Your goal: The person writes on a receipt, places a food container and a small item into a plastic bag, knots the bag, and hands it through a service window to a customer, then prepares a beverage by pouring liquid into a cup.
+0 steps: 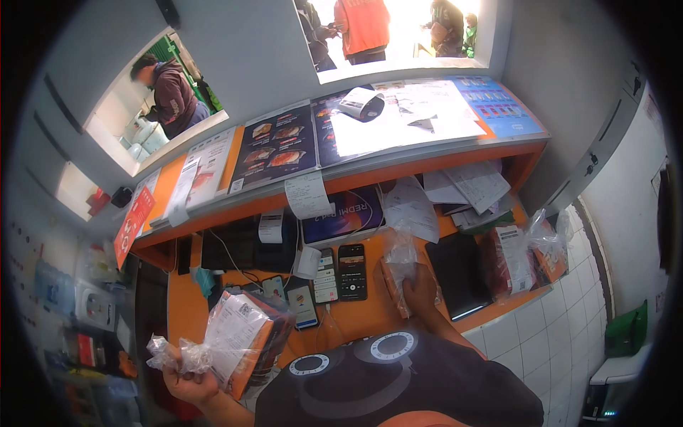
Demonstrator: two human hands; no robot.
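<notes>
At the lower left, my left hand [191,381] is closed around the knotted top of a clear plastic bag [195,356]. Inside that bag is an orange and dark box with a printed paper slip [235,331] against it. My right hand [419,291] grips another clear plastic bag [401,251] with an orange box [394,285] in it, over the orange desk. A black tablet [460,275] lies just right of this hand. Several phones lie to its left, among them one with a dark screen page [352,272] and a plugged-in one [325,275].
Right of the tablet stand more bagged boxes [507,261]. Above the desk runs a shelf [341,173] with menu sheets and a curled receipt [361,103]. Loose papers [475,184] and a tablet box [344,213] sit beneath it. People are outside the windows.
</notes>
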